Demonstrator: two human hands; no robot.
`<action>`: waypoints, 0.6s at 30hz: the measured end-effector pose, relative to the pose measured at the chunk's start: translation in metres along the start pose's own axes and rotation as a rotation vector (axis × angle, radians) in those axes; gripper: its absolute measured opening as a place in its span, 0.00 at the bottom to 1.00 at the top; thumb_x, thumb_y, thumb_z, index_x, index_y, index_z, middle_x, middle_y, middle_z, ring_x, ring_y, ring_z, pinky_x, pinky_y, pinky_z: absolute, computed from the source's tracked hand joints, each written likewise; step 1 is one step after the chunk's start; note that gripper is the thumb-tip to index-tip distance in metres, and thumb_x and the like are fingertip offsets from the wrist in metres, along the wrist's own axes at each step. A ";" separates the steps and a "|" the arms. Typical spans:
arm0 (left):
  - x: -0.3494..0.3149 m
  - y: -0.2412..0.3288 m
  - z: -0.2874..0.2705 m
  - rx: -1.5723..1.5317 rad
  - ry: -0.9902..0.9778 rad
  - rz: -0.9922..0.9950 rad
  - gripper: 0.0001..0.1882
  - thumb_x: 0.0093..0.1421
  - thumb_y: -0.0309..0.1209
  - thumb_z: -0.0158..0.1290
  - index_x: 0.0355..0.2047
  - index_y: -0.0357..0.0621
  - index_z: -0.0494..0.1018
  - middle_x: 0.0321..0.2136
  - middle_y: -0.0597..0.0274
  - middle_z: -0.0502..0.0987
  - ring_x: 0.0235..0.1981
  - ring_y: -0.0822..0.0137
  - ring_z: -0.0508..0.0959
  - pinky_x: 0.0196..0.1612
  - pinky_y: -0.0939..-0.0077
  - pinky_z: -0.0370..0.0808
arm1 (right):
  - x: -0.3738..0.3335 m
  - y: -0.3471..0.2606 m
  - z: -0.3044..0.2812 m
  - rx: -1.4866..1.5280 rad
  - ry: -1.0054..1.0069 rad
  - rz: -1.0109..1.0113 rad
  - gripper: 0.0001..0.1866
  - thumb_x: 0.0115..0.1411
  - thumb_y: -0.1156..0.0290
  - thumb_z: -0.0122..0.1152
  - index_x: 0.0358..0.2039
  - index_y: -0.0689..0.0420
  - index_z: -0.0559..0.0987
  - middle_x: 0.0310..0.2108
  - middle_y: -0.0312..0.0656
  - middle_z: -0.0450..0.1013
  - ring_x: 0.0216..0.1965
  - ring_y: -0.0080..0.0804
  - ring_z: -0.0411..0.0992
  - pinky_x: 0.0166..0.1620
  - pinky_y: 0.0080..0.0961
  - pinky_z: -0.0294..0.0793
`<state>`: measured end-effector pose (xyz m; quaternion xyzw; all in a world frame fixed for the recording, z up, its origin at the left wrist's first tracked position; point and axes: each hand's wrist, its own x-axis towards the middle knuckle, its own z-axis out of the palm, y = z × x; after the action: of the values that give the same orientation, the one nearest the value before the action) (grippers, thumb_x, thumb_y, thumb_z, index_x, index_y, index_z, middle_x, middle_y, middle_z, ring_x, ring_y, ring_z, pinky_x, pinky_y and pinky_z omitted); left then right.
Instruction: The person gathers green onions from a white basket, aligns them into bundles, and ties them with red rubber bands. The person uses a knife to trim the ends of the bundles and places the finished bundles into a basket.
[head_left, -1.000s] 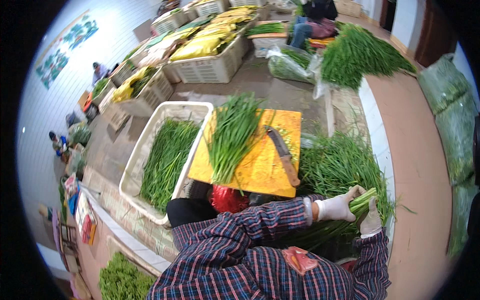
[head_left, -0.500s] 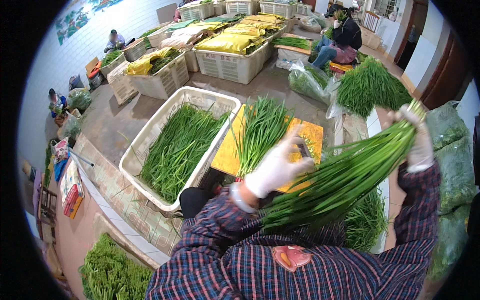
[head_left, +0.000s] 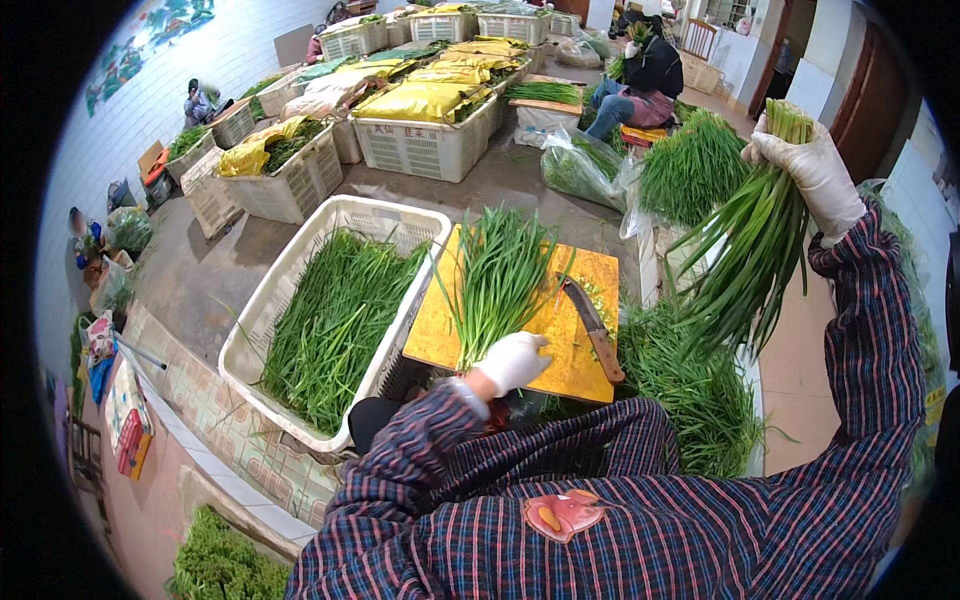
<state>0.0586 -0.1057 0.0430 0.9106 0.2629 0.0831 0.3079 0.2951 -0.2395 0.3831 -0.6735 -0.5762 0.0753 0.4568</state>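
Note:
My right hand (head_left: 805, 165), in a white glove, is raised at the right and closed round the stalk ends of a bunch of garlic chives (head_left: 750, 260), whose leaves hang down. My left hand (head_left: 513, 362), gloved too, is low over the near edge of a yellow board (head_left: 555, 375), beside the stalk ends of another pile of chives (head_left: 500, 280). Its fingers are curled; whether anything is in them is hidden. On the board's right side lies a knife (head_left: 592, 325) with a dark blade and wooden handle, among small trimmings.
Left of the board stands a white plastic crate (head_left: 235, 355) holding loose chives. More greens (head_left: 690, 380) lie right of my knees, and a heap (head_left: 695, 165) farther back. Yellow-covered crates (head_left: 420, 150) stand behind. A person (head_left: 640, 80) sits at the back right.
My right hand has lifted the bunch up and right, so it now hangs instead of stretching across my lap. My left hand has drawn back toward the board's near edge, its fingers curling. The knife is uncovered.

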 end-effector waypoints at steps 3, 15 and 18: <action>0.049 -0.033 0.061 0.147 0.219 0.008 0.12 0.53 0.33 0.48 0.33 0.36 0.72 0.31 0.44 0.75 0.33 0.49 0.76 0.37 0.62 0.73 | 0.005 0.025 -0.006 0.046 0.008 0.023 0.10 0.54 0.71 0.60 0.34 0.61 0.72 0.25 0.36 0.73 0.28 0.21 0.71 0.36 0.18 0.70; 0.116 -0.039 0.091 0.312 0.298 -0.163 0.07 0.51 0.27 0.48 0.23 0.42 0.76 0.24 0.52 0.77 0.28 0.54 0.79 0.30 0.65 0.75 | -0.021 0.084 -0.004 -0.041 -0.154 0.064 0.08 0.54 0.74 0.60 0.32 0.60 0.71 0.27 0.32 0.69 0.30 0.17 0.67 0.36 0.17 0.69; 0.094 -0.042 0.097 0.320 0.278 -0.014 0.04 0.50 0.28 0.48 0.24 0.45 0.73 0.25 0.53 0.75 0.28 0.52 0.77 0.30 0.61 0.73 | -0.017 0.090 0.013 -0.269 -0.249 -0.053 0.08 0.52 0.77 0.59 0.32 0.61 0.71 0.27 0.33 0.70 0.30 0.17 0.67 0.37 0.17 0.70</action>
<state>0.1507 -0.0770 -0.0606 0.9257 0.3193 0.1630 0.1206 0.3453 -0.2395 0.3049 -0.6985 -0.6508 0.0685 0.2896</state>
